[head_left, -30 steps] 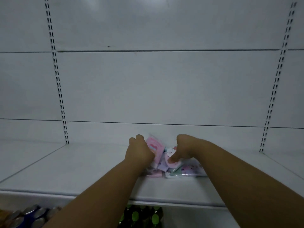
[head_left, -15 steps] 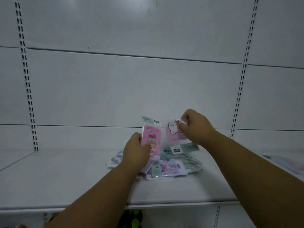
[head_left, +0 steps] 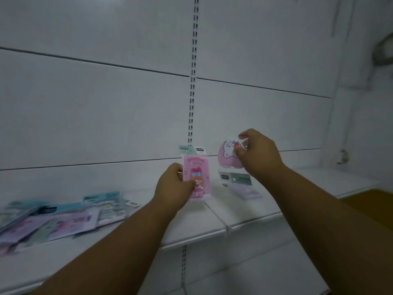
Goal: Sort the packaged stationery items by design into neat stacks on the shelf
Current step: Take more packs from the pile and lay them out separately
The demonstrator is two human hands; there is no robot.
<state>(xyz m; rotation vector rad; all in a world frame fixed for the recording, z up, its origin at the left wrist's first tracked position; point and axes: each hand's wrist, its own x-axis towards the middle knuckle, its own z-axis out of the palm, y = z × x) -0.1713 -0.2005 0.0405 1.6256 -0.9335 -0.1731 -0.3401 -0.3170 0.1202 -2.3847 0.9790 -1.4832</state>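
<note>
A white shelf (head_left: 244, 218) carries a blurred pile of packs (head_left: 63, 218) at left, cut off by the frame edge. The left hand (head_left: 173, 189) grips an upright pink pack (head_left: 196, 177); the right hand (head_left: 258, 154) pinches a heart-shaped pack (head_left: 228, 155), partly hiding it, above a small pack (head_left: 244, 191) lying on the shelf.

Your left hand (head_left: 173, 186) at frame centre, grip closed on a pack, forearm rising from lower left, your right hand (head_left: 258, 153) higher, pinching another, forearm from lower right.
</note>
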